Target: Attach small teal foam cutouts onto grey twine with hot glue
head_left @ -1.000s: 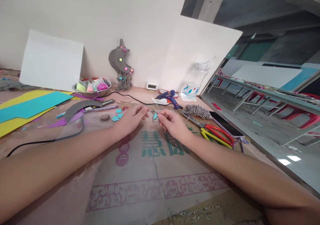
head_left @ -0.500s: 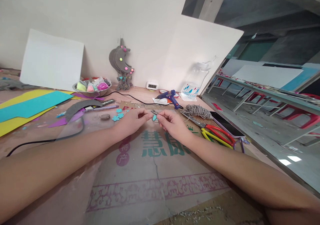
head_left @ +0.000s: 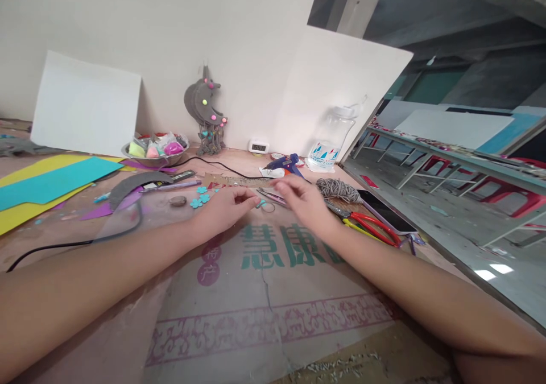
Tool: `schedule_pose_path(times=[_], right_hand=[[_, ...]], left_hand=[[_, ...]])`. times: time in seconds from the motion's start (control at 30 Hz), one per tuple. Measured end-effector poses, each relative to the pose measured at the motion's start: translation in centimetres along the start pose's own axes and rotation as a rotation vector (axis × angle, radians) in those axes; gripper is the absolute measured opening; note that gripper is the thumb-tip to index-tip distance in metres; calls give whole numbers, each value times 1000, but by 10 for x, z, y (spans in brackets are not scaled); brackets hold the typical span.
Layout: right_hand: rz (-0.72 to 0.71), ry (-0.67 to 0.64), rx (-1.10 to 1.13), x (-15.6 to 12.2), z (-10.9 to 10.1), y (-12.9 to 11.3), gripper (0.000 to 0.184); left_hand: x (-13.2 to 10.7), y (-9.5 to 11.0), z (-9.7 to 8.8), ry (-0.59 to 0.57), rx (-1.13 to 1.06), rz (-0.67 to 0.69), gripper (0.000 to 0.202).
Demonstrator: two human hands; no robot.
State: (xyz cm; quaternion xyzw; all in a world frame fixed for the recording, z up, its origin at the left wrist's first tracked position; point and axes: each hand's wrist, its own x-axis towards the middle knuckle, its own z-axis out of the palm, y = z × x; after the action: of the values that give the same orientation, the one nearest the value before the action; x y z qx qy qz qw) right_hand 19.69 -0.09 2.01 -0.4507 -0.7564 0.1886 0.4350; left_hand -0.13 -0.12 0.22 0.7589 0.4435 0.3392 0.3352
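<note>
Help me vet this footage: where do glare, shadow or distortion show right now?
All in the head view: glare patches on the floor at right; a soft shadow on the wall beside the white board; the far table looks slanted, probably wide-angle distortion; detail between left hand and right hand is too small to judge.

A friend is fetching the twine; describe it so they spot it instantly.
At the back right of the table stands a clear bottle. In front of it, between the right hand and a dark-screened phone, lies the twine: gray strands wound into a bundle, unlike the smooth, flat phone.
</note>
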Motion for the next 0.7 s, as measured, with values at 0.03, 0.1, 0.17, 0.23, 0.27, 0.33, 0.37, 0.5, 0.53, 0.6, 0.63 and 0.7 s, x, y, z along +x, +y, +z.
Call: schedule_pose_path(times=[0.03, 0.1, 0.17, 0.23, 0.27, 0.33, 0.37, 0.5, 0.53, 0.6, 0.63, 0.7], right_hand=[[16, 54, -3, 5, -7, 2, 30], [43, 84, -39, 15, -18, 8, 31], [63, 32, -138, 20, -22, 19, 27], [68, -72, -260, 20, -20, 30, 26], [48, -130, -323, 18, -17, 35, 27], [-30, -217, -445, 14, -10, 42, 29], [-77, -240, -502, 12, -8, 44, 29], [-178, -278, -663, 11, -6, 44, 28], [-197, -294, -695, 11, -8, 44, 29], [-231, -338, -752, 13, -11, 42, 32], [-240, -360, -771, 14, -12, 42, 33], [-238, -390, -774, 14, -14, 40, 32]], left_hand=[[0, 0, 0, 6, 5, -8, 32], [1, -2, 0, 11, 7, 5, 33], [2, -3, 0, 15, -7, 20, 34], [2, -3, 0, 19, -27, 5, 33], [2, -2, 0, 18, -34, -13, 33], [2, 0, -1, 3, -41, -57, 34], [2, 0, -2, -2, -44, -72, 34], [3, 1, -3, 3, -79, -52, 34], [3, 1, -3, 4, -89, -44, 35], [3, 0, -3, -3, -103, -46, 35], [4, 0, -2, -9, -110, -50, 35], [4, -2, -2, -18, -126, -55, 35]])
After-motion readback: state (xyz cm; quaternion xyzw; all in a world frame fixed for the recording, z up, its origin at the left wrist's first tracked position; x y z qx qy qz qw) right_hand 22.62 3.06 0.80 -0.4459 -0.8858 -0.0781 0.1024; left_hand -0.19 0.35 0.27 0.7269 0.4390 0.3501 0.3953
